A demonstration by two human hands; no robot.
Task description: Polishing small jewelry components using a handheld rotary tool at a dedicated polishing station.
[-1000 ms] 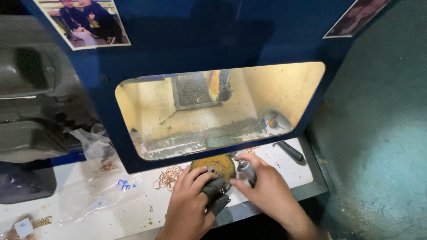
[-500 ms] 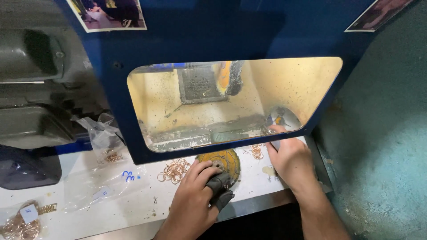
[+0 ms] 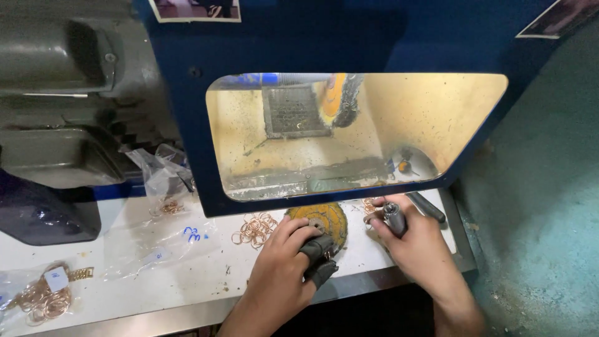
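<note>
Left hand (image 3: pixel 284 271), fingers in dark guards, rests on the yellow buffing disc (image 3: pixel 321 218) lying flat on the desk (image 3: pixel 187 281). Right hand (image 3: pixel 415 243) grips a small metal tool (image 3: pixel 394 218) beside it. Disc looks light, soft-edged; best gripped at the rim.

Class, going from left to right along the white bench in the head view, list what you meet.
Bagged rings with a tag → loose pile of rings → left hand → round yellow disc → right hand holding a small metal tool → dark handle.

Clear plastic bags (image 3: pixel 163 178) beside blue machine hood (image 3: pixel 349 43).
</note>
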